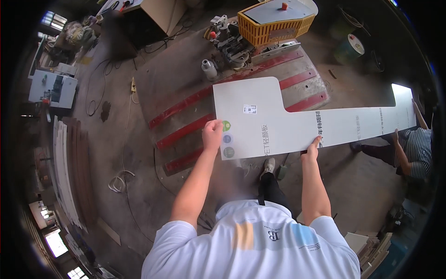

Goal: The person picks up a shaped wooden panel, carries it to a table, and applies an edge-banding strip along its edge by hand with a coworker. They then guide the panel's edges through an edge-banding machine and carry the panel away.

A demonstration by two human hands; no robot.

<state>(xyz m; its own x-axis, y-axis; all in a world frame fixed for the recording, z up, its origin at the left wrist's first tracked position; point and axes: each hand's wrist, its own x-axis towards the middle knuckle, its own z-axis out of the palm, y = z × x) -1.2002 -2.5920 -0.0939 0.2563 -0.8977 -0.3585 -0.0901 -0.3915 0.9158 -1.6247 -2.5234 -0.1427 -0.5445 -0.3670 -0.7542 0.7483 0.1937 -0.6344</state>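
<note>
A long white board (290, 128) with a wide cut-out in its far edge is held up in front of me. My left hand (213, 135) is closed at its left edge, beside a column of round stickers (226, 139). My right hand (311, 149) grips the near edge around the middle, thumb on top and fingers hidden beneath. A small white label (250, 109) sits on the board's wide left part. At the far right end, a person in a striped shirt (420, 149) has both hands on the board.
Beyond the board lies a low platform with red strips (186, 104). It bears a yellow crate (276, 29), a machine (231, 44) and a grey bottle-shaped object (209, 69). Long strips (65, 167) lie at left, near a loose cable (121, 181). A drum (354, 45) stands far right.
</note>
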